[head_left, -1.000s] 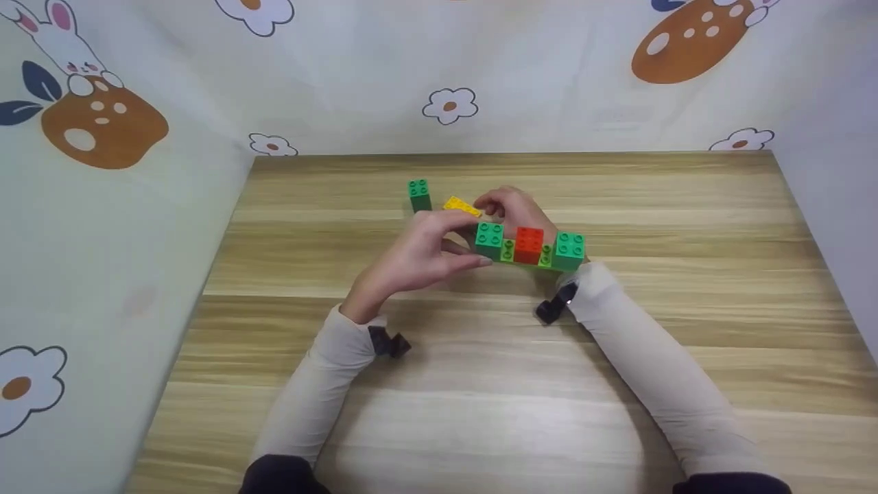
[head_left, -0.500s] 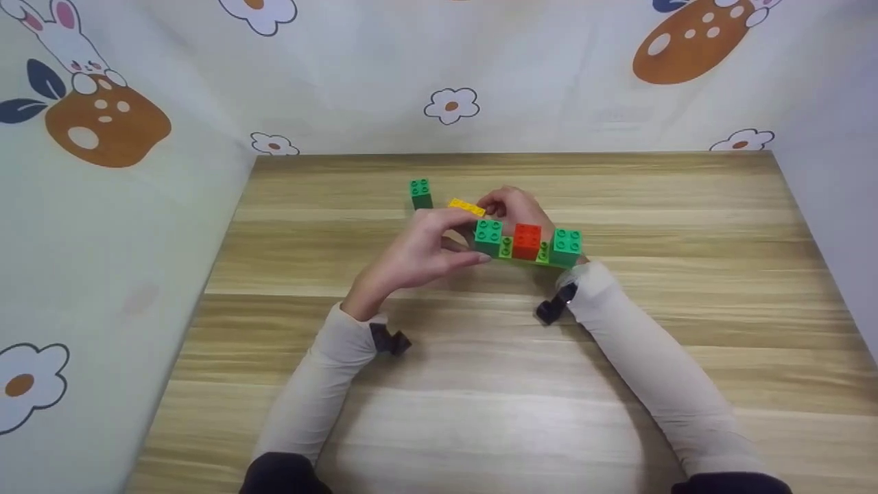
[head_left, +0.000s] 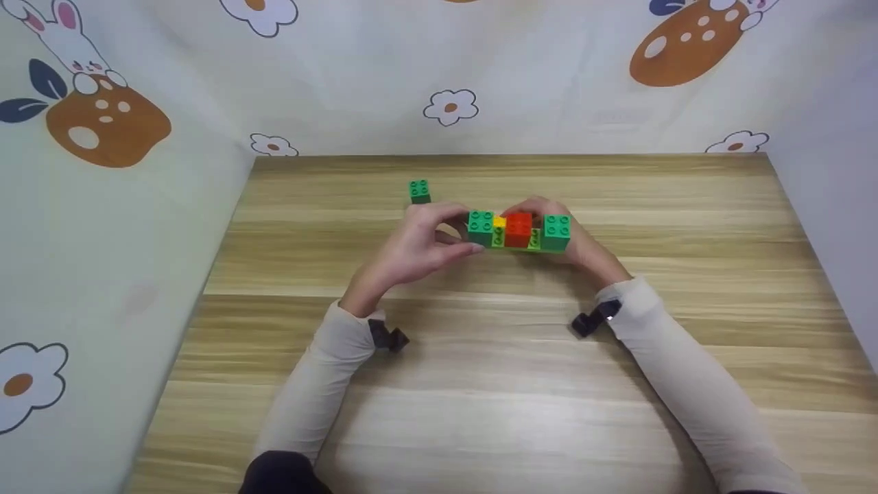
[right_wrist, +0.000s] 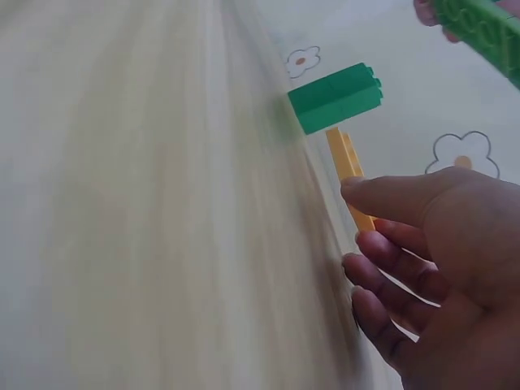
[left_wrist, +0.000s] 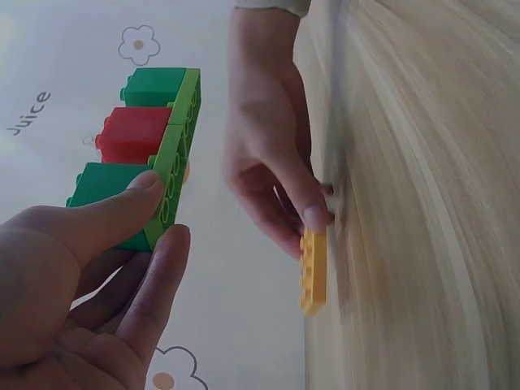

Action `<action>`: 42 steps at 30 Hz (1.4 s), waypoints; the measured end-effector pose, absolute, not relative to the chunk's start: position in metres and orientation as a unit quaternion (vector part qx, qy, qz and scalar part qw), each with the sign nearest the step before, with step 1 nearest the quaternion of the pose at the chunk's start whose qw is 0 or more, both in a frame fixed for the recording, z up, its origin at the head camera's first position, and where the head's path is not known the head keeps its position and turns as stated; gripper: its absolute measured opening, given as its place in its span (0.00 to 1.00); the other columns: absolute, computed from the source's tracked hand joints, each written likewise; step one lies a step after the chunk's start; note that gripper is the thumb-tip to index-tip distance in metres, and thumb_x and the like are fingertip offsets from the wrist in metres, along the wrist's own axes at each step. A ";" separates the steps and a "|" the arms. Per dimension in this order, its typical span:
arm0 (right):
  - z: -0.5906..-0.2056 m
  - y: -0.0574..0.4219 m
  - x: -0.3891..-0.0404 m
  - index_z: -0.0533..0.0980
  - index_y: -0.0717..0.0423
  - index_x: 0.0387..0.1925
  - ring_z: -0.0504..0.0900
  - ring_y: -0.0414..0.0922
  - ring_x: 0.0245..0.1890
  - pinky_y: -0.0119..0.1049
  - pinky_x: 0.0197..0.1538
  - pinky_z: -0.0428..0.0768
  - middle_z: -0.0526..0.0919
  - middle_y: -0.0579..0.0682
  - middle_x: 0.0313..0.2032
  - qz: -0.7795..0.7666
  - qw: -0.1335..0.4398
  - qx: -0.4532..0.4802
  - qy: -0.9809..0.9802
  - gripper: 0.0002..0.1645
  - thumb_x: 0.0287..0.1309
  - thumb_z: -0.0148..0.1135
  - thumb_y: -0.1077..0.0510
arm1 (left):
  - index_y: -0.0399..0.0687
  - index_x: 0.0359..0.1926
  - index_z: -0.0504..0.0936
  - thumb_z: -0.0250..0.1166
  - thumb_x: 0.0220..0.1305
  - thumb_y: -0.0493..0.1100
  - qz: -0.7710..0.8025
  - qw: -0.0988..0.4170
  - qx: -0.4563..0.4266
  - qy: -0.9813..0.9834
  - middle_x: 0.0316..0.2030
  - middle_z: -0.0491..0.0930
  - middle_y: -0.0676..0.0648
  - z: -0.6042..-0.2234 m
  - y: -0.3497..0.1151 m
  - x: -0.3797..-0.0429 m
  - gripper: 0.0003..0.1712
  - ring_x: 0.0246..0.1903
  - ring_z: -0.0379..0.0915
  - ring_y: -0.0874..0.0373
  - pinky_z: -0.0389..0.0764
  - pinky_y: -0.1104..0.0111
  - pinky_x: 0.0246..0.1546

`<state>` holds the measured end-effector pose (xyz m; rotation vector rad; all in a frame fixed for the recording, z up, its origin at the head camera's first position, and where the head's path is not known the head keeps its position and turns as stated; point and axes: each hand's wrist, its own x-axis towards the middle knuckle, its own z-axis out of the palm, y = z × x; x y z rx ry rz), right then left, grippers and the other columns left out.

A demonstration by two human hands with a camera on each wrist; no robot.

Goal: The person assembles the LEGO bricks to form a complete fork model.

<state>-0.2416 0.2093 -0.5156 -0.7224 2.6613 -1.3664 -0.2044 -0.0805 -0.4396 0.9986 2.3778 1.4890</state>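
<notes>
My left hand [head_left: 425, 243] pinches one end of a toy-brick assembly between thumb and fingers. Two green bricks and a red brick [left_wrist: 134, 134] stand spaced along its light green base [left_wrist: 168, 171], whose hollow underside shows in the left wrist view. Behind the assembly, my right hand [head_left: 579, 239] pinches a thin yellow brick [right_wrist: 344, 154] by one end, thumb on its flat face. The left wrist view shows this yellow brick [left_wrist: 315, 272] studs toward the assembly, low by the wooden surface. In the head view the assembly hides most of it.
A tall dark green brick [head_left: 420, 191], seemingly two stacked, stands on the wooden table [head_left: 329, 199] just beyond my left hand. Behind the table hangs a pale patterned cloth [head_left: 363, 75]. Each sleeve carries a small black wrist mount [head_left: 388, 335].
My right hand has taken hold of the yellow brick and drawn back toward me and rightward with it. The left hand has shifted the assembly slightly away and leftward. The dark green brick stayed put.
</notes>
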 end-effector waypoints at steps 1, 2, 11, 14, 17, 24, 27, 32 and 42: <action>-0.516 0.213 -0.239 0.84 0.65 0.58 0.84 0.59 0.57 0.55 0.66 0.81 0.88 0.64 0.54 -0.447 0.026 -0.235 0.863 0.26 0.57 0.77 0.65 | 0.38 0.58 0.86 0.78 0.65 0.34 0.499 0.081 0.332 0.797 0.51 0.87 0.43 -0.440 -0.081 -0.205 0.22 0.48 0.87 0.54 0.92 0.67 0.48; -0.516 0.215 -0.235 0.84 0.64 0.57 0.85 0.58 0.56 0.53 0.66 0.81 0.88 0.63 0.53 -0.449 0.021 -0.236 0.862 0.25 0.57 0.78 0.65 | 0.39 0.59 0.86 0.78 0.65 0.34 0.499 0.081 0.330 0.797 0.51 0.87 0.43 -0.440 -0.081 -0.205 0.22 0.48 0.87 0.54 0.92 0.66 0.48; -0.512 0.232 -0.208 0.84 0.43 0.61 0.87 0.45 0.60 0.48 0.71 0.81 0.90 0.44 0.58 -0.471 0.091 -0.219 0.849 0.27 0.60 0.81 0.59 | 0.40 0.60 0.86 0.79 0.65 0.35 0.495 0.083 0.314 0.806 0.52 0.87 0.44 -0.443 -0.082 -0.208 0.23 0.50 0.86 0.54 0.91 0.68 0.49; -0.511 0.234 -0.203 0.82 0.36 0.65 0.86 0.44 0.63 0.50 0.73 0.80 0.88 0.41 0.62 -0.477 0.107 -0.221 0.844 0.33 0.61 0.80 0.60 | 0.41 0.60 0.86 0.79 0.65 0.35 0.494 0.079 0.313 0.807 0.52 0.87 0.45 -0.444 -0.083 -0.208 0.24 0.50 0.86 0.54 0.91 0.69 0.49; -0.510 0.235 -0.198 0.81 0.37 0.66 0.86 0.45 0.55 0.47 0.65 0.85 0.89 0.43 0.57 -0.473 0.116 -0.219 0.845 0.33 0.62 0.80 0.60 | 0.43 0.61 0.86 0.78 0.65 0.36 0.496 0.080 0.314 0.806 0.52 0.87 0.45 -0.446 -0.083 -0.208 0.24 0.50 0.86 0.55 0.91 0.67 0.50; -0.512 0.236 -0.189 0.81 0.49 0.59 0.81 0.49 0.41 0.35 0.44 0.83 0.86 0.50 0.42 -0.451 0.128 -0.214 0.857 0.25 0.63 0.80 0.55 | 0.40 0.63 0.85 0.78 0.66 0.35 0.497 0.072 0.314 0.806 0.54 0.87 0.43 -0.450 -0.083 -0.211 0.25 0.50 0.87 0.53 0.92 0.64 0.50; -0.512 0.235 -0.186 0.82 0.51 0.57 0.81 0.49 0.42 0.35 0.45 0.82 0.87 0.51 0.43 -0.448 0.130 -0.209 0.859 0.23 0.63 0.80 0.54 | 0.40 0.62 0.85 0.78 0.66 0.34 0.496 0.068 0.311 0.808 0.53 0.88 0.43 -0.450 -0.082 -0.210 0.24 0.50 0.87 0.53 0.92 0.60 0.50; -0.513 0.233 -0.185 0.80 0.51 0.62 0.81 0.49 0.44 0.36 0.48 0.82 0.87 0.50 0.47 -0.445 0.128 -0.204 0.862 0.28 0.62 0.80 0.55 | 0.43 0.61 0.86 0.78 0.66 0.35 0.488 0.070 0.302 0.816 0.53 0.88 0.46 -0.451 -0.079 -0.209 0.23 0.49 0.86 0.55 0.92 0.62 0.50; -0.512 0.233 -0.186 0.80 0.49 0.62 0.80 0.50 0.42 0.38 0.45 0.82 0.86 0.50 0.44 -0.439 0.131 -0.202 0.866 0.31 0.60 0.83 0.51 | 0.44 0.61 0.86 0.78 0.67 0.38 0.471 0.063 0.303 0.826 0.53 0.89 0.46 -0.456 -0.078 -0.209 0.22 0.49 0.87 0.56 0.92 0.60 0.51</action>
